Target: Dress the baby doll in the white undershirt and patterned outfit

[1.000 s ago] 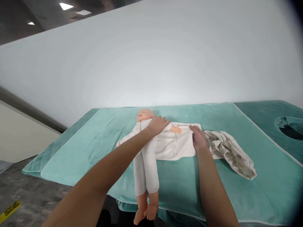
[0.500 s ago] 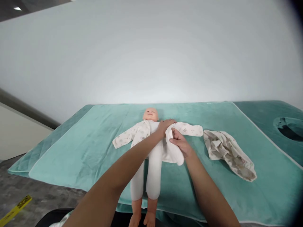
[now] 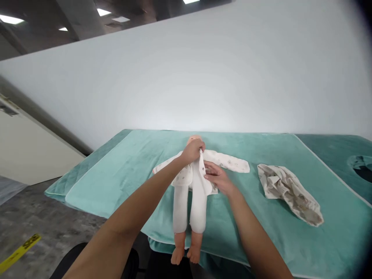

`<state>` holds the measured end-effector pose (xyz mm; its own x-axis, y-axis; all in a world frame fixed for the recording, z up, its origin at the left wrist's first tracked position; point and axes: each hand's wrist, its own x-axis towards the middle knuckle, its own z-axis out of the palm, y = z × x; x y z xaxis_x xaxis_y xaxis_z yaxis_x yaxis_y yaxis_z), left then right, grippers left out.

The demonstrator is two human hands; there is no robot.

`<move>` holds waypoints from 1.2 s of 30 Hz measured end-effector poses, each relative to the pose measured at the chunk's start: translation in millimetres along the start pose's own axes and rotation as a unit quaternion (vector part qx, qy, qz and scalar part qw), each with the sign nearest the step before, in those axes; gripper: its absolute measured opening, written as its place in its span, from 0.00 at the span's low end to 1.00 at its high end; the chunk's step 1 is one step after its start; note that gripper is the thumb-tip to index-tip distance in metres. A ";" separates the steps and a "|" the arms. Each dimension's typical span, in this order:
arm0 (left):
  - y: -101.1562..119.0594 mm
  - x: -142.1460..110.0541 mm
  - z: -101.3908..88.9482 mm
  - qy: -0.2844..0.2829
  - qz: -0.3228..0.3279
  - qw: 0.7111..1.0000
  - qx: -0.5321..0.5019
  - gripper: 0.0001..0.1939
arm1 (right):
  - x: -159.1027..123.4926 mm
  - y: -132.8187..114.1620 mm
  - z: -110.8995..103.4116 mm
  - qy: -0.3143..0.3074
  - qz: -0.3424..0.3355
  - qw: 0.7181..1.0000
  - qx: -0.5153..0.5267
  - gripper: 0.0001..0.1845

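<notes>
A baby doll (image 3: pixel 190 205) lies on its back on a teal padded table (image 3: pixel 139 170), its bare feet past the near edge. It wears white leggings and a white printed top (image 3: pixel 229 162) with sleeves spread to both sides. My left hand (image 3: pixel 192 150) is closed on the top's front flap near the doll's neck and hides most of the head. My right hand (image 3: pixel 216 178) pinches the same flap lower down, over the doll's belly.
A crumpled patterned cloth (image 3: pixel 289 192) lies on the table to the right of the doll. Further right the table has a dark face hole (image 3: pixel 363 170). A white wall stands behind the table. Grey floor with a yellow strip (image 3: pixel 17 254) lies to the left.
My right hand drew the top's right flap from the side across the doll's chest. My left hand moved from the doll's chest to the neck and gripped the flap.
</notes>
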<state>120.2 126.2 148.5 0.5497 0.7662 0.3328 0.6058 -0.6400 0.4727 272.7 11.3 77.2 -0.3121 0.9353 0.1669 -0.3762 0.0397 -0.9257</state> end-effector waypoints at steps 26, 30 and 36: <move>-77.5 -83.1 60.2 0.162 -0.246 0.842 -0.451 0.30 | 52.6 56.1 -25.5 0.266 -0.062 0.962 -0.018 0.28; -89.5 -80.8 73.9 0.230 -0.246 0.852 -0.400 0.21 | 51.8 65.1 -39.2 0.322 -0.041 0.943 -0.069 0.23; -101.6 -87.1 86.0 0.259 -0.243 0.822 -0.445 0.14 | 41.5 62.7 -52.6 0.454 -0.082 0.839 -0.289 0.22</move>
<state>60.2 119.4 1.2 -0.0905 0.9884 0.1223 -0.1047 -0.1316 0.9858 282.1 71.1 8.2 0.5948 0.7720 0.2242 0.2184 0.1131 -0.9693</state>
